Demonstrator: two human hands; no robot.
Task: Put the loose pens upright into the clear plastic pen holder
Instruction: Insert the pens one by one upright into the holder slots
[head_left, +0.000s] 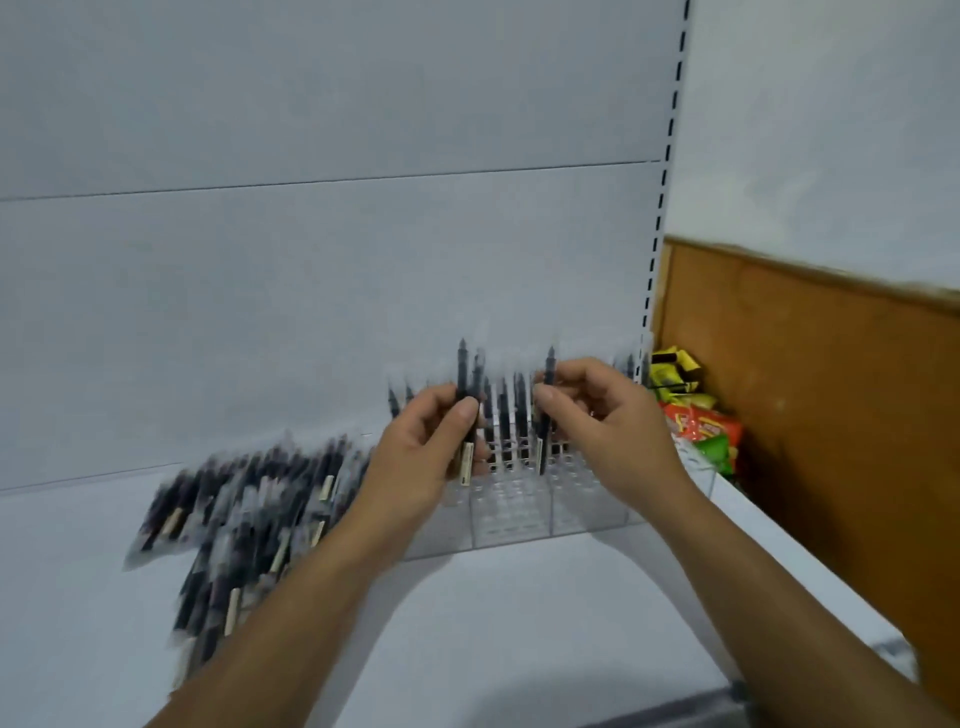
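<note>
- Motion blur smears everything, so the loose pens (244, 499) heaped on the shelf (467, 623) out to the left of my left hand (426, 447) read as a dark, streaky pile. I see black barrels with pale ends, and I can't count them.
- My left hand curls round black pens (462, 384) held upright, thumb pressed on the front. It looks like two, though the blur leaves me unsure.
- My right hand (597, 415) pinches a single black pen (546, 410) between thumb and fingertips, upright too, its lower end hanging over the holder.
- The clear plastic pen holder (519, 512) sits just below and behind both hands. My left wrist hides its left end, so only the see-through front wall and a grid of holes show.
- Standing pens (504, 410) fill its back rows between my hands, with only dark, blurred tops visible.
- Past my right hand lie snack packets (696, 421) in red, green and yellow, against a wooden board (831, 415), their print unreadable.
</note>
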